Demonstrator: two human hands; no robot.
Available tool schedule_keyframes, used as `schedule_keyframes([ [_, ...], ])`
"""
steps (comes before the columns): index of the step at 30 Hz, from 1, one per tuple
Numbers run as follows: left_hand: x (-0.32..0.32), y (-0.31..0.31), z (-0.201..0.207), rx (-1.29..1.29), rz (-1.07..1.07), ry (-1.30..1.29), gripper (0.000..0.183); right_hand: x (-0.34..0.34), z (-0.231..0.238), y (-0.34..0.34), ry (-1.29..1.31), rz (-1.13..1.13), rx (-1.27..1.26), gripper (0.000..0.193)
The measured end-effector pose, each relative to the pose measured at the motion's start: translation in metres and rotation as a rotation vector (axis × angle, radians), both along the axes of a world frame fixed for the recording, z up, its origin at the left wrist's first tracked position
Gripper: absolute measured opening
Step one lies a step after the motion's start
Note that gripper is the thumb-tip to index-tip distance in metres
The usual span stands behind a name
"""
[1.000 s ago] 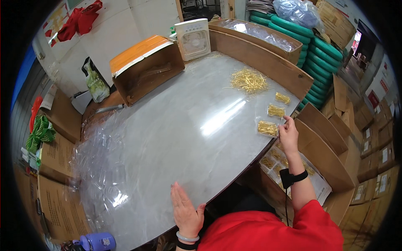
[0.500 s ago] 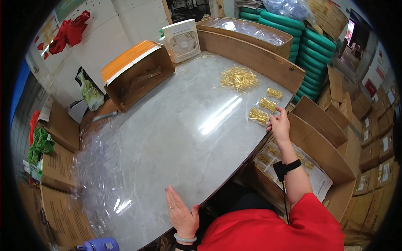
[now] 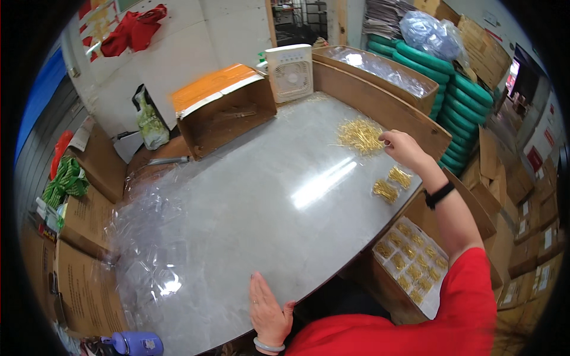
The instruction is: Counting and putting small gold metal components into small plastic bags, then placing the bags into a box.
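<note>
My left hand (image 3: pixel 271 313) lies flat at the near edge of the grey table (image 3: pixel 243 231), fingers stretched out and close together. Nothing is in it. On the far right, my right hand (image 3: pixel 409 149) has its fingers curled together at the edge of a loose pile of thin gold pieces (image 3: pixel 360 136). What the fingertips hold, if anything, is too small to make out. Two small clear packs of gold pieces, one nearer (image 3: pixel 385 191) and one farther (image 3: pixel 400 177), lie below my right forearm. The place of a third pack is covered by my hand and wrist.
An open carton (image 3: pixel 409 261) right of the table holds rows of gold packs. Clear plastic bags (image 3: pixel 148 243) spread along the left side. At the back stand an orange-topped box (image 3: pixel 222 118), a white fan (image 3: pixel 290 74) and a wooden board (image 3: pixel 380 95). A purple bottle (image 3: pixel 136 343) stands lower left.
My right hand has moved away from the packs, farther back to the gold pile. The third pack is no longer visible. The view has shifted, showing more of the carton. My left hand stays flat.
</note>
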State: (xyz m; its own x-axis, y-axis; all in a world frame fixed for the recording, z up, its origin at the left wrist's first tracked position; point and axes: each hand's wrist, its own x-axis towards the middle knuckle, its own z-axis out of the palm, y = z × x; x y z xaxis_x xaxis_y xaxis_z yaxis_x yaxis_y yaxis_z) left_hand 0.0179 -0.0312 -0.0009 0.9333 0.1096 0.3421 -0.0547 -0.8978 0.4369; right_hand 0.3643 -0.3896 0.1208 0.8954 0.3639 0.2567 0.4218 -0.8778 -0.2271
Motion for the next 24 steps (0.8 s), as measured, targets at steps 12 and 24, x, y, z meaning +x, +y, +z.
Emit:
schedule_keyframes([
  [12,0.003,-0.001,0.001,-0.041,0.006,-0.018,0.086,0.078,-0.034,0.101,0.366,0.166,-0.44,0.085],
  [24,0.0,0.004,-0.001,-0.105,-0.001,-0.12,0.076,-0.082,-0.078,0.256,-0.602,0.384,-0.533,0.048],
])
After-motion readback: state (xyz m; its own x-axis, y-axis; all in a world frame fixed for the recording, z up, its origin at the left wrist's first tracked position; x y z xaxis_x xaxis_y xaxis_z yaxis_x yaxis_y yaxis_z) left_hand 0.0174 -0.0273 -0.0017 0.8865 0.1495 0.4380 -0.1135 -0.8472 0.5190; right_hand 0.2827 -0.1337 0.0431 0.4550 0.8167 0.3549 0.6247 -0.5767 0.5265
